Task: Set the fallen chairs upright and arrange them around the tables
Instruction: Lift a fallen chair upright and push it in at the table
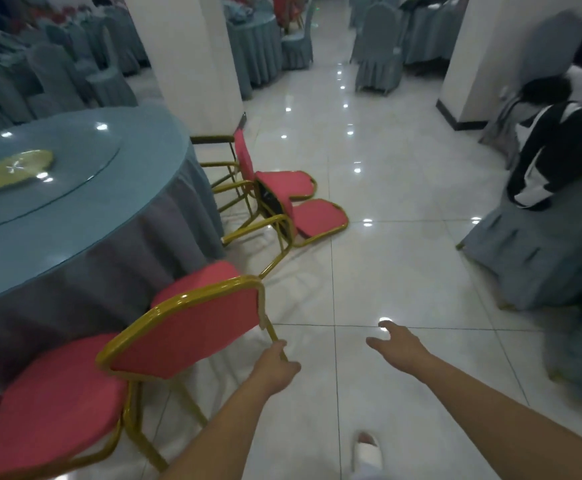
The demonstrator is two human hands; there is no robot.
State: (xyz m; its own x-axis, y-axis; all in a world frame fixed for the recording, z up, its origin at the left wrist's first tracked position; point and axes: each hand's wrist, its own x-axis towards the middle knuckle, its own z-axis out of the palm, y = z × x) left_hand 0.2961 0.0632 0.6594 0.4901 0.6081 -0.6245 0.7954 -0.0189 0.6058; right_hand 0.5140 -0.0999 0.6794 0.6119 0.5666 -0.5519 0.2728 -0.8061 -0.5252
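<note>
- left hand [275,362] grips the gold frame of a tilted red chair [192,327] beside the desk [85,188]
- right hand [398,344] spread wide, empty
- fallen chairs [282,183] lie tangled further on, hard to count, legs half behind the tablecloth [144,244]

Covered chair [580,362] at right edge blurred, cropped.

Open tiled floor [386,209] is left between the left hand [275,363] and the right hand [398,344], and an aisle is kept free ahead of the right hand. Left of the left hand, passage is blocked by a red chair [185,327] and the round table [75,237] beyond it. Ahead of the left hand, fallen chairs [303,220] are heaped. Right of the right hand, the way is closed by a covered chair [532,265].
</note>
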